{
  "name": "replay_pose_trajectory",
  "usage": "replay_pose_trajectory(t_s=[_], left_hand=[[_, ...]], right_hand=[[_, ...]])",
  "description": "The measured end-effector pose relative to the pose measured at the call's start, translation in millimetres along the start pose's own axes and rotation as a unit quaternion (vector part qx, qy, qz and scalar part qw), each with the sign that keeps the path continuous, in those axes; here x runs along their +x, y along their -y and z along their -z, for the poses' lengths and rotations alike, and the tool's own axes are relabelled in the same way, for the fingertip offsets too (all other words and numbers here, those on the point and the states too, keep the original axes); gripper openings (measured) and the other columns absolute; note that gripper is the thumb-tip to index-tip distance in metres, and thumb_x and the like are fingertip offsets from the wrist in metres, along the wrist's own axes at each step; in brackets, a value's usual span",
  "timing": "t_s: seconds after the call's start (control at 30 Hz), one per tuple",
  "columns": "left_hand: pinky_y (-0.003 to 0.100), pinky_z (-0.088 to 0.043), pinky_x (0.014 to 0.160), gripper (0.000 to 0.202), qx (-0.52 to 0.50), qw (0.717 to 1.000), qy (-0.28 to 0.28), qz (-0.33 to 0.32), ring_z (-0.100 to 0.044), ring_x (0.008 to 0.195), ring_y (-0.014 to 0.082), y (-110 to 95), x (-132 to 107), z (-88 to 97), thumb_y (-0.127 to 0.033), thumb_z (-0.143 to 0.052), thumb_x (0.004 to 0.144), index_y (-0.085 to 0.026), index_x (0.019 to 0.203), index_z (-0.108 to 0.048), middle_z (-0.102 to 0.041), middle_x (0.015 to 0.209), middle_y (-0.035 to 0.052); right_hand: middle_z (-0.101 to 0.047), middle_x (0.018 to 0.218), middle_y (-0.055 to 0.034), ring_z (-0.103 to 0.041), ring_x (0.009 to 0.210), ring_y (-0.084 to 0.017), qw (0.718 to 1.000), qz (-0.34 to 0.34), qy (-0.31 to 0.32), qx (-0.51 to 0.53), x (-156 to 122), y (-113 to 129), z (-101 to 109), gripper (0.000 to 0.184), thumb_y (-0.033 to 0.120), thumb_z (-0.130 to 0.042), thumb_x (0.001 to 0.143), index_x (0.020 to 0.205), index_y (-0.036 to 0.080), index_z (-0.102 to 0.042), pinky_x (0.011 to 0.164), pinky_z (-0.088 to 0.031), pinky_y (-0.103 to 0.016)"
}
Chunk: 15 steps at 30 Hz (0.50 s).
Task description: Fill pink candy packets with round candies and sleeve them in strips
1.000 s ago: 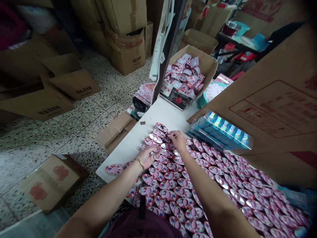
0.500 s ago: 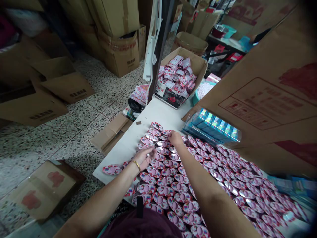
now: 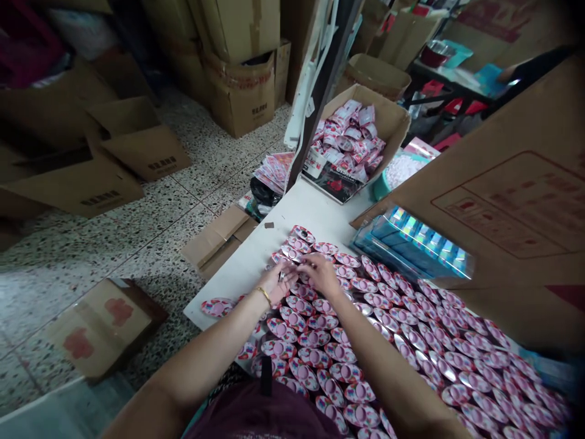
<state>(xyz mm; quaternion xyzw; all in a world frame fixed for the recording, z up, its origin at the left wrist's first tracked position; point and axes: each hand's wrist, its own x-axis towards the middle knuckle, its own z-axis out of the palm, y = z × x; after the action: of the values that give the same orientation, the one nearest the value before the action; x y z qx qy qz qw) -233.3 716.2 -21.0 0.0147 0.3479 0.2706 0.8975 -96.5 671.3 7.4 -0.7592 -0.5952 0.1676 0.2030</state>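
A white table is covered with several rows of pink oval blister packs. My left hand, a gold bracelet on its wrist, rests at the near left of the rows with its fingers curled around a small silvery thing I cannot make out. My right hand lies right beside it, fingers bent down onto the packs and pinching near the left hand's fingertips. One pink pack lies alone at the table's left edge.
A carton full of pink packets stands at the table's far end beside a dark post. A clear tray of blue items sits under a big cardboard box on the right. Cartons litter the terrazzo floor.
My right hand has drawn back from the far rows toward me and now meets my left hand. The left hand stayed about where it was.
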Motion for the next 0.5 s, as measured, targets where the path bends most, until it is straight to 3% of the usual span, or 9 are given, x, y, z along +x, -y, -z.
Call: replay_pose_trajectory(t_s=[0.1, 0.17, 0.27, 0.4, 0.5], left_hand=[[0.016, -0.046, 0.046, 0.019, 0.001, 1.000, -0.012, -0.016, -0.057, 0.058, 0.0081, 3, 2, -4.3, -0.026, -0.047, 0.082, -0.011, 0.077, -0.058, -0.061, 0.071, 0.0050], [0.016, -0.047, 0.049, 0.018, 0.000, 0.999, -0.025, -0.023, -0.058, 0.060, 0.0085, 1, -1, -5.4, -0.023, -0.046, 0.082, -0.011, 0.078, -0.058, -0.061, 0.073, 0.0054], [0.023, -0.052, 0.063, 0.016, 0.007, 0.999, -0.025, -0.025, -0.061, 0.072, 0.0132, -8, -8, -1.8, -0.021, -0.045, 0.082, -0.011, 0.083, -0.058, -0.063, 0.081, 0.0082], [0.029, -0.051, 0.076, 0.015, 0.017, 0.998, -0.028, -0.050, -0.061, 0.086, 0.0177, -28, -27, 9.7, -0.017, -0.045, 0.082, -0.010, 0.086, -0.057, -0.063, 0.090, 0.0124], [0.029, -0.051, 0.077, 0.015, 0.033, 0.996, -0.050, -0.063, -0.061, 0.087, 0.0180, -38, -48, 22.2, -0.015, -0.045, 0.082, -0.010, 0.089, -0.056, -0.063, 0.092, 0.0128]], right_hand=[[-0.061, 0.084, -0.0020, -0.054, 0.079, -0.015, 0.992, 0.075, 0.028, 0.097, -18, 23, -20, 0.016, 0.029, -0.058, 0.072, 0.086, 0.022, -0.063, 0.072, -0.041, -0.025], [-0.060, 0.077, -0.0010, -0.054, 0.073, -0.014, 0.989, 0.057, 0.040, 0.134, -17, 27, -27, 0.014, 0.029, -0.057, 0.072, 0.082, 0.021, -0.063, 0.067, -0.041, -0.025], [-0.059, 0.067, 0.0009, -0.053, 0.062, -0.012, 0.984, -0.010, 0.051, 0.173, 6, 16, -22, 0.021, 0.029, -0.044, 0.080, 0.085, 0.018, -0.061, 0.059, -0.040, -0.022], [-0.061, 0.074, -0.0034, -0.054, 0.070, -0.013, 0.989, -0.147, -0.010, 0.012, 62, 0, -1, 0.021, 0.025, -0.040, 0.081, 0.085, 0.016, -0.058, 0.064, -0.039, -0.022], [-0.060, 0.090, -0.0101, -0.053, 0.082, -0.016, 0.972, -0.215, 0.015, -0.099, 103, -2, 6, 0.021, 0.018, -0.049, 0.076, 0.096, 0.014, -0.054, 0.071, -0.038, -0.026]])
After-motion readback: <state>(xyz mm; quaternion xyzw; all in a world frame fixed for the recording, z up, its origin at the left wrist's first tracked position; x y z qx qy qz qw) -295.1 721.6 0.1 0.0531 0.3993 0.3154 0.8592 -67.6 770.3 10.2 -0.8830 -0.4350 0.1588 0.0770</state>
